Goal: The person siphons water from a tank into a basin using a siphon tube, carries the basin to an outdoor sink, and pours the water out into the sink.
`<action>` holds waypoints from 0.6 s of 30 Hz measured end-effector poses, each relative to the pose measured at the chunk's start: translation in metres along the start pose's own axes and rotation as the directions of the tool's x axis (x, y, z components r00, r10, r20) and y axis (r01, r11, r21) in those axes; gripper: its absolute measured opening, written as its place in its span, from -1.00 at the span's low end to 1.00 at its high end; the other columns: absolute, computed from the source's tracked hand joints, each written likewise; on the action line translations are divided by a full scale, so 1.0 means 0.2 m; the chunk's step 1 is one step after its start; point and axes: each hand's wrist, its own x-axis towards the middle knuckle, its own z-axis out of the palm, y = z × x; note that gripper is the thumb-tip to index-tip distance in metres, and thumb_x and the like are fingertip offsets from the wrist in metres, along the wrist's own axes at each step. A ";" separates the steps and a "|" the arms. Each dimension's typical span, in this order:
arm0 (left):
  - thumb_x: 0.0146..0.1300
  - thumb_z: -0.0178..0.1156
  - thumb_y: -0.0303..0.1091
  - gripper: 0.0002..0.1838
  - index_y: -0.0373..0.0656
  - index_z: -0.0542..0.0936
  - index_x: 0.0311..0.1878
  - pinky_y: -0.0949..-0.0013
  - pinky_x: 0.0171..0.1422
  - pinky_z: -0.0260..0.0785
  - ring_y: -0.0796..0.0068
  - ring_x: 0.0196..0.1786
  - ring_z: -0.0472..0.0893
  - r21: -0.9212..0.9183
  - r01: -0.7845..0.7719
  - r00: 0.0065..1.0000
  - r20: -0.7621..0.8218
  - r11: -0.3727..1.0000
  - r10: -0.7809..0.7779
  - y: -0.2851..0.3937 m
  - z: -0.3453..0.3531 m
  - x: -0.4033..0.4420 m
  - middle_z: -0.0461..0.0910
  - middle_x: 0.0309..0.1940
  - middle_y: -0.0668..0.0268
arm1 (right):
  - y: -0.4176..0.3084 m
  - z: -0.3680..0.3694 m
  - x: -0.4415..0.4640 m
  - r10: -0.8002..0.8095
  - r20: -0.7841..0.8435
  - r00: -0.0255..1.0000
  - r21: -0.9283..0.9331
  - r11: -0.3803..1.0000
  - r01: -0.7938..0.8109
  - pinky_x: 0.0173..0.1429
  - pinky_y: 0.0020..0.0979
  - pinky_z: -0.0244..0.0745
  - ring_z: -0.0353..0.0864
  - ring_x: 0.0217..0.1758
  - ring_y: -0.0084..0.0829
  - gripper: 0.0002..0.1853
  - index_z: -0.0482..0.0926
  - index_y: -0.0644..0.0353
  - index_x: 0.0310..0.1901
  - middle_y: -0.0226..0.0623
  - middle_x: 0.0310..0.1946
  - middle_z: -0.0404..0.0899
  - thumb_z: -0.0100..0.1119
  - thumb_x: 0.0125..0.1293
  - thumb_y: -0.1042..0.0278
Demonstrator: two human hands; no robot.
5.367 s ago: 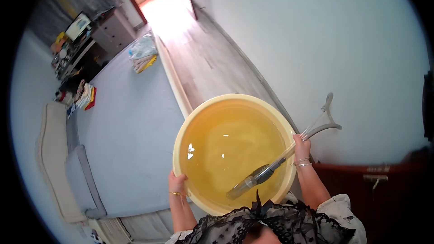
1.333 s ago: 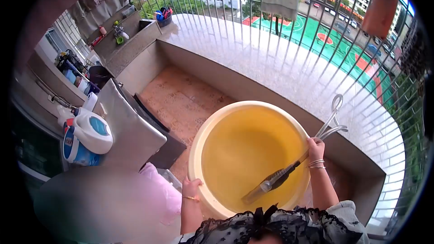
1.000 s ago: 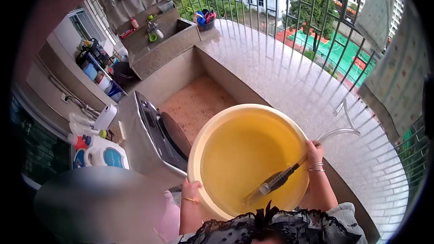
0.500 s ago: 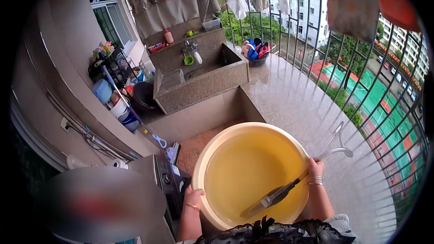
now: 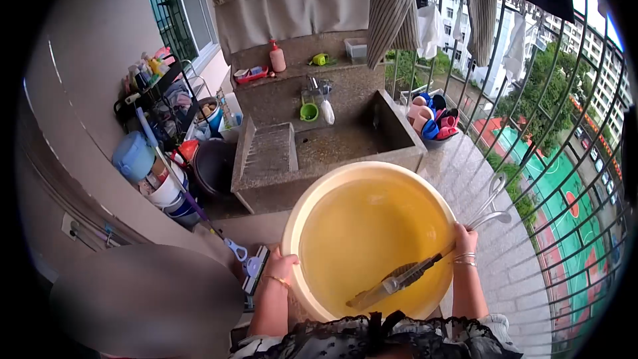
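A large round yellow basin (image 5: 297, 226) of water is held against my body. My left hand (image 5: 282, 266) grips its left rim, fingers closed. On the right rim is my right hand (image 5: 463, 238), closed round the rim and the clear tubing (image 5: 490, 218) that loops outside the basin. From that hand a transparent tube with a dark ribbed part (image 5: 401, 279) slants down into the water. Beyond the basin stands a stone sink (image 5: 332, 167) with a washboard slope (image 5: 268, 149), a tap (image 5: 319, 85) and a small green cup (image 5: 309, 112).
Slippers (image 5: 435, 118) fill a tub right of the sink. A mop (image 5: 252, 266), a dark bucket (image 5: 214, 167) and a blue container (image 5: 133, 157) stand left. Window bars (image 5: 531, 179) line the right side. Striped clothes (image 5: 393, 10) hang above. A blurred patch covers the lower left.
The view has moved from a bedroom to a balcony, then turned left towards the sink, which is now closer. Both hands still hold the basin, and the tubing stays at my right hand.
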 end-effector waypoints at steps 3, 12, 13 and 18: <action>-0.37 -0.10 -0.71 -0.51 -0.30 0.41 -0.19 0.39 -0.27 0.37 0.36 -0.32 0.49 0.084 -0.046 0.999 0.001 0.995 0.046 0.12 0.01 0.45 0.48 -0.35 0.20 | -0.02 0.34 0.25 -0.050 -0.044 0.998 0.012 0.999 0.051 -0.59 -0.55 0.21 0.30 -0.68 -0.62 -0.84 0.44 0.30 -0.65 -0.44 -0.71 0.38 0.10 -0.09 0.39; -0.34 -0.08 -0.70 -0.54 -0.30 0.42 -0.20 0.42 -0.32 0.35 0.39 -0.35 0.48 0.042 0.073 0.993 -0.099 0.996 -0.068 0.38 0.12 1.27 0.48 -0.37 0.23 | 0.03 1.11 0.85 0.061 0.008 0.998 -0.094 0.994 -0.060 -0.57 -0.55 0.25 0.33 -0.68 -0.59 -0.83 0.47 0.33 -0.63 -0.41 -0.71 0.40 0.12 -0.12 0.37; -0.35 -0.09 -0.71 -0.52 -0.30 0.41 -0.18 0.37 -0.28 0.37 0.35 -0.33 0.49 0.084 0.074 0.993 -0.099 0.994 -0.065 0.36 0.08 1.37 0.48 -0.35 0.20 | 0.06 1.17 0.92 0.066 -0.005 0.998 -0.143 0.987 -0.066 -0.57 -0.55 0.26 0.33 -0.68 -0.59 -0.82 0.47 0.34 -0.62 -0.41 -0.71 0.41 0.13 -0.12 0.36; -0.34 -0.09 -0.71 -0.53 -0.30 0.39 -0.19 0.32 -0.22 0.38 0.29 -0.27 0.49 0.051 0.172 0.981 -0.103 0.984 -0.167 0.45 0.14 1.80 0.47 -0.30 0.17 | 0.00 1.48 1.18 0.054 0.038 0.998 -0.199 0.979 -0.045 -0.58 -0.56 0.24 0.34 -0.67 -0.61 -0.82 0.48 0.34 -0.61 -0.41 -0.68 0.42 0.08 -0.09 0.36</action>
